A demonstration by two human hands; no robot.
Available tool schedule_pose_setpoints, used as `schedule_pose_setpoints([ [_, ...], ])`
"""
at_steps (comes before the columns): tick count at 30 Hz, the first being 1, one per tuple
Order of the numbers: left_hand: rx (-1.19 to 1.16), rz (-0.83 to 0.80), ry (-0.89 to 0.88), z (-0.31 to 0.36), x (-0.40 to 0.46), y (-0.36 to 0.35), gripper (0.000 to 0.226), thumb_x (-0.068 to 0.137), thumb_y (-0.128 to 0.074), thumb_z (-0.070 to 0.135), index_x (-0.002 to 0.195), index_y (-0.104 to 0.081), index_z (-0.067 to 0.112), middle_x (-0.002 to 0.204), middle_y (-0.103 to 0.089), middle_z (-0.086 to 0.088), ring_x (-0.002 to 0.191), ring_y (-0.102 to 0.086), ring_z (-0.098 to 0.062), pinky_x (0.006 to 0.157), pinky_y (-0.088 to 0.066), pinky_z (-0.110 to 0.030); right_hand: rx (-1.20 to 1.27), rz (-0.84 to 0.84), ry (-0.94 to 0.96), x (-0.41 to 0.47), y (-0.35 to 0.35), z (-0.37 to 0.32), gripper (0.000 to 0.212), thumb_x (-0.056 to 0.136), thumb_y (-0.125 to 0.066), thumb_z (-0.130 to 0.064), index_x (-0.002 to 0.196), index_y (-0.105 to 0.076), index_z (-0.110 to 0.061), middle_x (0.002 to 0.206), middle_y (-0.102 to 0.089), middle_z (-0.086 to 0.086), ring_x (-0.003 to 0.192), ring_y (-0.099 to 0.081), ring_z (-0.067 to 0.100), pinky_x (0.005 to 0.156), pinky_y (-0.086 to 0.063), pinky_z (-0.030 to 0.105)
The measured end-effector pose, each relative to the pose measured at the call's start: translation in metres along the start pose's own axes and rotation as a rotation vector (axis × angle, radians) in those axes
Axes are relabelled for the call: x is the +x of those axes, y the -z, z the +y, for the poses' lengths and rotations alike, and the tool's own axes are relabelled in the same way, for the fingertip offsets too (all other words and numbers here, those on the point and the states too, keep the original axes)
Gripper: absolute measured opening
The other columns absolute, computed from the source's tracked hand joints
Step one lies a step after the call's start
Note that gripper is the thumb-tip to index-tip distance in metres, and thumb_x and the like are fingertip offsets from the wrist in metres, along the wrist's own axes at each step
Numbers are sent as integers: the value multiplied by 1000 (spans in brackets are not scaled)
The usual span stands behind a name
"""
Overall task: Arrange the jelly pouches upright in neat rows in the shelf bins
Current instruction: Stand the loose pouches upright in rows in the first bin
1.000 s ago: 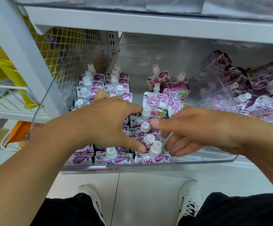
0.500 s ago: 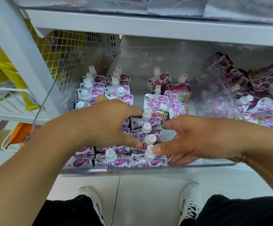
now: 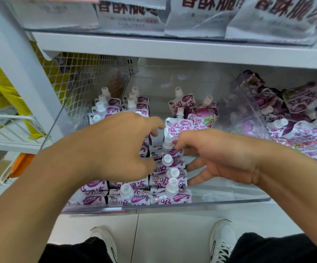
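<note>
We are reaching palms-down into the clear bin: left hand curling over the jelly pouches, right hand spreading its grip beside their row.

Our left hand hides the middle pouches; the snack bags above are cut off by the top edge.

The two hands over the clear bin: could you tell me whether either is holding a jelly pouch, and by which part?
Cannot be told: the left hand and right hand flank a row of pouches, but no closed grip shows.
</note>
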State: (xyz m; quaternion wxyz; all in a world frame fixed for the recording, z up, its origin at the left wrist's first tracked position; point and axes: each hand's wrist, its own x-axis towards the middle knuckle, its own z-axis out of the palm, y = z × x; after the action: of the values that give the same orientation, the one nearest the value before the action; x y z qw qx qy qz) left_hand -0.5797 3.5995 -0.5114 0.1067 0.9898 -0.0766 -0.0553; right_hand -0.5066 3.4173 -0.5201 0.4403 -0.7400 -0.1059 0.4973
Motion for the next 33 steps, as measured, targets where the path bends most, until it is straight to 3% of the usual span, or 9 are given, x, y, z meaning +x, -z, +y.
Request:
schedule_pose_setpoints([
  [3,-91,-2,11,10,15,-1,43,88,-58,53,121,-58,26,111,-67,9,98,-62,-8,84,-53,-34,-6,14,-18,0,2,-4,17,89,-52,-21,92,-69,-19,89,-75,1,80,-67,25,92,-56,50],
  [6,-84,-157,53,15,29,-9,35,97,-46,49,91,-63,20,73,-57,3,66,-50,-7,60,-40,-29,-150,125,-33,1,16,-15,21,96,-51,-18,104,-69,-14,100,-71,3,82,-72,28,87,-58,46],
  [10,-103,-205,90,9,28,-9,34,102,-39,43,95,-63,19,72,-53,3,67,-50,-10,60,-36,-29,-1011,603,228,23,54,-40,27,95,-49,-13,114,-66,-19,116,-68,5,98,-66,32,92,-55,42],
  [12,-113,-202,95,9,27,-9,36,102,-39,43,95,-63,18,72,-53,2,68,-52,-13,59,-36,-29,-1204,655,283,42,54,-46,26,88,-55,-11,111,-64,-19,107,-66,10,90,-65,32,84,-56,39],
  [17,-102,-201,90,11,27,-8,31,102,-38,43,97,-61,23,68,-47,6,64,-47,-7,55,-31,-24,-1303,532,225,74,30,-44,26,90,-58,-10,116,-61,-9,84,-59,9,79,-60,31,69,-47,31],
  [22,-151,-201,67,7,27,-9,32,100,-42,45,95,-61,21,66,-47,3,58,-44,-9,54,-31,-28,-1245,548,247,82,26,-41,15,90,-60,-12,104,-60,-8,117,-63,16,83,-57,31,68,-43,31],
  [26,-220,-219,33,6,24,-8,25,98,-47,44,96,-59,22,76,-61,-1,67,-55,-18,63,-47,-36,-1145,447,279,73,26,-46,15,93,-63,-19,103,-63,-8,100,-64,10,78,-60,26,61,-42,27],
  [30,-280,118,57,-6,19,0,23,99,-42,37,96,-62,26,82,-67,5,74,-63,-13,70,-53,-37,-1048,309,377,62,21,-43,10,91,-68,-22,87,-66,-14,65,-55,-1,58,-50,16,46,-35,24],
  [33,-188,287,130,-15,24,1,21,100,-47,22,113,-63,26,97,-69,3,83,-63,-13,76,-54,-36,-907,248,361,59,22,-42,7,88,-72,-21,90,-68,-15,66,-60,-2,55,-50,13,51,-40,24],
])
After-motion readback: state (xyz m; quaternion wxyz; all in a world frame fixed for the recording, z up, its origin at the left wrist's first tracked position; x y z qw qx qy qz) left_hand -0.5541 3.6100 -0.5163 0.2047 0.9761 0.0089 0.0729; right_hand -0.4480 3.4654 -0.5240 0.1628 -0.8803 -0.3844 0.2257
